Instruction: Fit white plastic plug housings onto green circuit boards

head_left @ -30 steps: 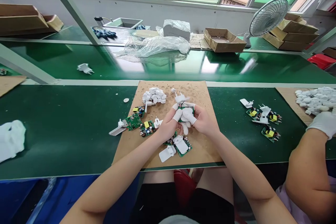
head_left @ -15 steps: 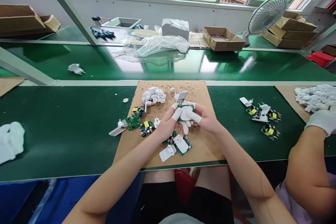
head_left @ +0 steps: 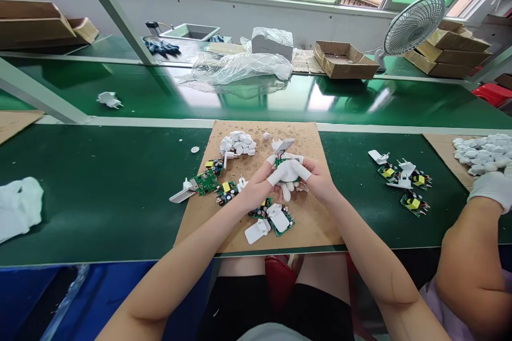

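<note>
Both my hands, with white covers on some fingers, meet over a brown cardboard sheet point(head_left: 316, 224). My left hand point(head_left: 262, 184) and my right hand point(head_left: 316, 176) grip a green circuit board point(head_left: 282, 161) between them. A white plug part point(head_left: 283, 145) stands tilted at the board's far edge, joined by thin wires. My thumbs press together over the board's face, hiding most of it. Below them sit several small white pieces point(head_left: 287, 191), partly hidden by the fingers. Nearer me lie boards with a white plug plate point(head_left: 279, 219); left of my hands lies another board point(head_left: 205, 182).
A pile of white caps point(head_left: 238, 144) lies at the sheet's far left. More boards point(head_left: 415, 203) lie on the green table to the right, near a co-worker's gloved hand point(head_left: 492, 191) and white pieces point(head_left: 482, 154). A white cloth point(head_left: 20, 208) is far left.
My thumbs have come together over the board, covering the white piece that showed between them. The plug part above has tilted flatter. The whole view has shifted slightly.
</note>
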Motion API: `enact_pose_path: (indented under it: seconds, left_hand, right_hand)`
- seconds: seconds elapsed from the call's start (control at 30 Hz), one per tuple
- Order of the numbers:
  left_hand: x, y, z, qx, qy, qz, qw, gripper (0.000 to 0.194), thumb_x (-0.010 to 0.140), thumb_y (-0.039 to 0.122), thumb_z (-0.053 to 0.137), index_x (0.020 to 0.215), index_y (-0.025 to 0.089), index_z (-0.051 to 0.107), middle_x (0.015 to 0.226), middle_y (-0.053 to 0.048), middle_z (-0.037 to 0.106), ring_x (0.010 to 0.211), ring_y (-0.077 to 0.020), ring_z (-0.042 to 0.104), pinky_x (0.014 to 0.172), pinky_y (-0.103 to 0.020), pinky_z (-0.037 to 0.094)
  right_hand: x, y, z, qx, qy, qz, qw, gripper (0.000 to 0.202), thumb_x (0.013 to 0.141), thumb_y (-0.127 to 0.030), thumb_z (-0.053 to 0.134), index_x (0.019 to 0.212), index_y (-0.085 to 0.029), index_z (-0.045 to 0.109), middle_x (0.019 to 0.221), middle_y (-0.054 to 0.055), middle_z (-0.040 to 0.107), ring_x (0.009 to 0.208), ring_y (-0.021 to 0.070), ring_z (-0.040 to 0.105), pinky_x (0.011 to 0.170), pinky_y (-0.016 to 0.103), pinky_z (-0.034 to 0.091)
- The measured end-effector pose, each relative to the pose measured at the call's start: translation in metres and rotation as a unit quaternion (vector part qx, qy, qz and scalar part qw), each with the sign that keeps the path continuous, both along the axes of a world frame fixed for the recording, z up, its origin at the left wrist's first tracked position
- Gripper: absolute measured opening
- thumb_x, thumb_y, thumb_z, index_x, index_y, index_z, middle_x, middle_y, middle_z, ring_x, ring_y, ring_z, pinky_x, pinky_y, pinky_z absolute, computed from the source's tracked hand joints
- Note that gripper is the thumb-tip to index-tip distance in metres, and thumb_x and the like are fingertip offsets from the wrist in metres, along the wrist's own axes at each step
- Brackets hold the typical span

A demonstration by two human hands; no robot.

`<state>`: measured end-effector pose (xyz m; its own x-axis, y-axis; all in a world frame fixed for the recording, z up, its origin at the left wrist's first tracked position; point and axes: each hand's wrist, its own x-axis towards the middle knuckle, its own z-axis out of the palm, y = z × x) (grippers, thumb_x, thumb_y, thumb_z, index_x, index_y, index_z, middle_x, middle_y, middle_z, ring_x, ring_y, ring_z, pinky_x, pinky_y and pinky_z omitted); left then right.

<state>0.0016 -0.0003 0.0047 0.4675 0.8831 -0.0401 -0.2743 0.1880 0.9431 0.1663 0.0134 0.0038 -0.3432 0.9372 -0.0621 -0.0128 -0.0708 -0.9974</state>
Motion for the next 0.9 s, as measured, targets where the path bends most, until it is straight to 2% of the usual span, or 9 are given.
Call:
enact_pose_path:
  seconds: [0.1, 0.23, 0.4, 0.53, 0.7, 0.83, 0.9]
  left_hand:
    - [0.001, 0.001, -0.002, -0.01, 0.029, 0.049, 0.998, 0.059, 0.082, 0.055, 0.069, 0.124, 0.02, 0.047, 0.064, 0.006, 0.06, 0.041, -0.011, 0.055, 0.037, -0.022, 0.043]
    - [0.004, 0.0, -0.005, -0.015, 0.064, 0.099, 0.993, 0.049, 0.082, 0.048, 0.069, 0.117, 0.022, 0.048, 0.06, 0.008, 0.057, 0.037, -0.0095, 0.051, 0.033, -0.021, 0.04]
    - [0.004, 0.0, -0.003, -0.045, 0.03, 0.091, 0.994, 0.058, 0.078, 0.055, 0.07, 0.119, 0.021, 0.048, 0.06, 0.008, 0.058, 0.039, -0.0116, 0.055, 0.031, -0.021, 0.041]
    - [0.003, 0.001, -0.003, -0.034, 0.035, 0.096, 0.994, 0.058, 0.075, 0.054, 0.073, 0.117, 0.021, 0.049, 0.059, 0.009, 0.058, 0.036, -0.0098, 0.054, 0.03, -0.019, 0.04]
    - [0.005, 0.0, -0.005, -0.008, 0.063, 0.124, 0.99, 0.049, 0.075, 0.046, 0.076, 0.11, 0.021, 0.052, 0.053, 0.011, 0.055, 0.029, -0.0066, 0.045, 0.028, -0.018, 0.037]
    - [0.004, 0.001, -0.005, -0.028, 0.071, 0.133, 0.988, 0.052, 0.075, 0.046, 0.077, 0.113, 0.019, 0.053, 0.054, 0.01, 0.057, 0.03, -0.008, 0.047, 0.028, -0.018, 0.036]
    - [0.003, 0.003, -0.006, -0.039, 0.039, 0.126, 0.991, 0.057, 0.076, 0.049, 0.076, 0.118, 0.02, 0.051, 0.057, 0.009, 0.059, 0.035, -0.0098, 0.053, 0.032, -0.019, 0.04]
  right_hand:
    - [-0.003, -0.002, 0.0, 0.036, 0.008, 0.024, 0.999, 0.05, 0.08, -0.059, 0.07, 0.105, -0.016, 0.068, 0.063, -0.003, 0.055, 0.052, 0.0093, 0.046, 0.047, 0.022, 0.038]
    - [-0.006, -0.004, 0.002, 0.061, 0.007, 0.043, 0.997, 0.047, 0.073, -0.046, 0.081, 0.105, -0.016, 0.067, 0.074, -0.001, 0.059, 0.063, 0.011, 0.052, 0.059, 0.025, 0.048]
    - [-0.003, -0.004, 0.003, 0.069, 0.014, 0.071, 0.995, 0.054, 0.077, -0.044, 0.079, 0.12, -0.016, 0.064, 0.078, 0.0, 0.059, 0.064, 0.0112, 0.052, 0.061, 0.026, 0.051]
    - [0.0, -0.005, -0.005, 0.11, -0.048, 0.062, 0.991, 0.054, 0.081, -0.044, 0.075, 0.127, -0.018, 0.062, 0.083, 0.003, 0.065, 0.073, 0.0164, 0.06, 0.069, 0.031, 0.055]
    - [0.002, -0.008, -0.01, 0.151, -0.122, 0.034, 0.98, 0.045, 0.084, -0.042, 0.073, 0.122, -0.019, 0.065, 0.082, 0.003, 0.066, 0.073, 0.0182, 0.061, 0.066, 0.031, 0.054]
    - [-0.001, -0.006, -0.004, 0.13, -0.084, 0.064, 0.986, 0.047, 0.09, -0.046, 0.064, 0.127, -0.018, 0.062, 0.081, 0.003, 0.066, 0.066, 0.015, 0.059, 0.06, 0.029, 0.052]
    - [-0.004, -0.004, -0.002, 0.115, -0.061, 0.051, 0.99, 0.048, 0.092, -0.047, 0.06, 0.129, -0.017, 0.06, 0.077, 0.002, 0.065, 0.062, 0.0139, 0.057, 0.057, 0.028, 0.051]
